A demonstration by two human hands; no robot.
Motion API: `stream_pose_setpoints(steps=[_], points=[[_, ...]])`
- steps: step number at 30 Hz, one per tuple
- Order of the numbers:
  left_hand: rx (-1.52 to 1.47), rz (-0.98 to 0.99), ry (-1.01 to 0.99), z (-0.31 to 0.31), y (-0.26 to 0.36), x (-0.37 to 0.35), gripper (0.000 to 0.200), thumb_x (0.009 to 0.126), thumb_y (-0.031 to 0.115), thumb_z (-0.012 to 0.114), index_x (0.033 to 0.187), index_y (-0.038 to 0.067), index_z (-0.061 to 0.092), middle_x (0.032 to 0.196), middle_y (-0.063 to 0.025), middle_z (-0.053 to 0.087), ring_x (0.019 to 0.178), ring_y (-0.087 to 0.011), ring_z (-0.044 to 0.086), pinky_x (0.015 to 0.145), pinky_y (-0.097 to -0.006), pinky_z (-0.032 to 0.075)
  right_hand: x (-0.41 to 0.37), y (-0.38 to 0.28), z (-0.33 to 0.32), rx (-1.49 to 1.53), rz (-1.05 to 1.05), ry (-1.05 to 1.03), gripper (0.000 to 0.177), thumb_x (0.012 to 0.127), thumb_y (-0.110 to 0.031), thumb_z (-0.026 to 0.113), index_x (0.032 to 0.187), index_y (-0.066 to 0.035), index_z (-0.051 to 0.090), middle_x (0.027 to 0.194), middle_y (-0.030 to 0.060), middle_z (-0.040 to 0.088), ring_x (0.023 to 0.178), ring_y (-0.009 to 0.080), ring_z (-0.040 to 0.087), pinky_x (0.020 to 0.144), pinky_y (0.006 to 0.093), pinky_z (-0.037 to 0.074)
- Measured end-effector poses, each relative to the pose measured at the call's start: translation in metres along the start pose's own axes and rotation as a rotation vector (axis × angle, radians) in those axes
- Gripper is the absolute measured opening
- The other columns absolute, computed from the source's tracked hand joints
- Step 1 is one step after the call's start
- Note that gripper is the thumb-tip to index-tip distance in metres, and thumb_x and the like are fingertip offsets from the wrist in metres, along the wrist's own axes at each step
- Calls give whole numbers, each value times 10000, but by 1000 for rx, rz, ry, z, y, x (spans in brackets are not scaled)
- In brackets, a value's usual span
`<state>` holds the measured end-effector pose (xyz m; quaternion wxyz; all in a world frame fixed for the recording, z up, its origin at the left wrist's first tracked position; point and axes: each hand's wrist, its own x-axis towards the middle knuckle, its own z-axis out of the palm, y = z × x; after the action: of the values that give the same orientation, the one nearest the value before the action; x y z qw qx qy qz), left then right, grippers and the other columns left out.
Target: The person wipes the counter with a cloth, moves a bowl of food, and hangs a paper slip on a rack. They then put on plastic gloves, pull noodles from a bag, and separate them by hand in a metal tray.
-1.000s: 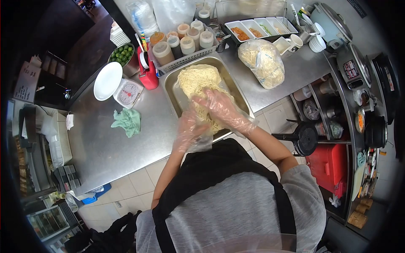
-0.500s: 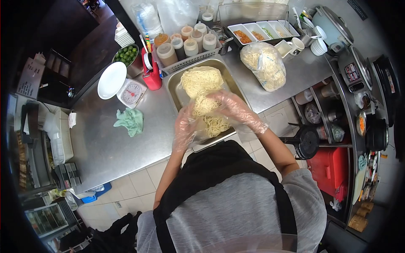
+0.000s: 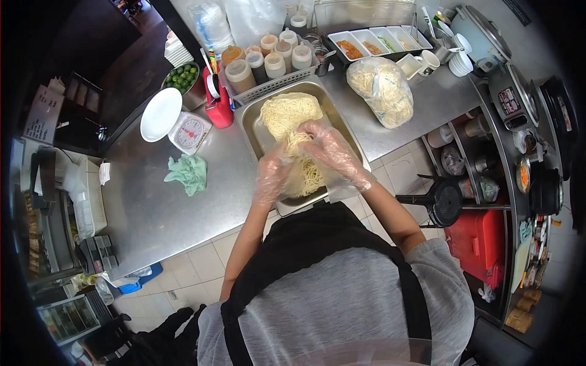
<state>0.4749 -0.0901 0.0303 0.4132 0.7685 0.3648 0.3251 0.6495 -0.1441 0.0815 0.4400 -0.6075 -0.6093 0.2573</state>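
Observation:
My left hand (image 3: 273,173) and my right hand (image 3: 333,152), both in loose clear plastic gloves, are closed on a small bunch of noodles (image 3: 297,146) between them. They hold it over a deep metal tray (image 3: 330,105). A large pale heap of noodles (image 3: 290,114) lies at the tray's far end, just beyond my fingers. Nearer to me, a smaller pile of noodles (image 3: 312,179) shows below my hands, partly covered by the gloves.
A clear bag of noodles (image 3: 383,91) lies right of the tray. To the left are a kitchen scale (image 3: 188,133), a white plate (image 3: 161,114) and a green cloth (image 3: 187,174). Sauce bottles (image 3: 240,75) stand behind in a grey basket. A black stool (image 3: 445,202) is at the right.
My hands have come closer together, and the right hand has shifted slightly left and inward. The bunch between them looks smaller and more gathered.

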Motion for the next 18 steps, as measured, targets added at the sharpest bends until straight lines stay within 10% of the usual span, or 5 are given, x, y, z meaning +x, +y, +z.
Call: stream_pose_setpoints(steps=[4,10,18], points=[[38,-26,22,-21,2,-18,571,768,53,710,1305,46,515,1206,-134,595,1060,-231,594,918,-338,461,-16,-10,-14,-599,-140,-44,366,819,-80,601,1183,-93,559,1161,204,538,969,330,582,832,410,493],[442,226,99,12,-11,-34,577,726,73,684,1273,5,514,1099,-200,593,971,-350,566,861,-438,452,-14,7,17,-700,-401,-131,530,792,-36,561,1308,-145,520,1147,215,540,1085,329,563,902,407,490],[206,183,83,-2,-17,-18,428,720,124,734,1114,42,589,992,-156,623,904,-356,594,797,-429,473,8,1,1,-647,-244,-309,307,778,-93,615,1082,-88,575,1008,151,591,876,334,626,724,398,533]])
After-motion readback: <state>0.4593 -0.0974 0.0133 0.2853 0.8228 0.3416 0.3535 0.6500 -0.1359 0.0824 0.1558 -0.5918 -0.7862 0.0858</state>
